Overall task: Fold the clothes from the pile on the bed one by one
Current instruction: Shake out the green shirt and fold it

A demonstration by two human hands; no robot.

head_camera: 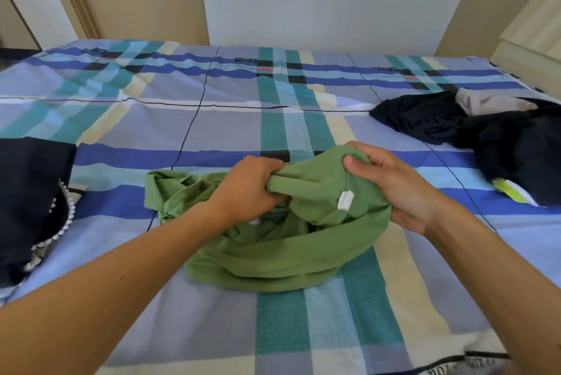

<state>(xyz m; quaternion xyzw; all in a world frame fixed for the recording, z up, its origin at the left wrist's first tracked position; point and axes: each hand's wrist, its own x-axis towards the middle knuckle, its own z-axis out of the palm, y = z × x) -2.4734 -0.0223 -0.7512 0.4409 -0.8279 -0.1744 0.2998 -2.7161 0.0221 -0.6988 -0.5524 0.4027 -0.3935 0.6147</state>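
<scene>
A crumpled green garment [273, 250] with a small white label lies bunched in the middle of the bed [212, 125]. My left hand [247, 189] grips a fold of its upper edge. My right hand [391, 183] holds the same bunched edge from the right, thumb on top of the cloth. At the right side of the bed sits the pile of clothes [485, 131], mostly dark pieces with a beige one on top and a yellow-green bit at its near edge.
A dark garment with a white beaded trim [30, 201] lies flat at the bed's left edge. The bed has a blue, teal and cream checked sheet. Behind it stand a wall and wooden panels; a pale cabinet [534, 40] is at the far right.
</scene>
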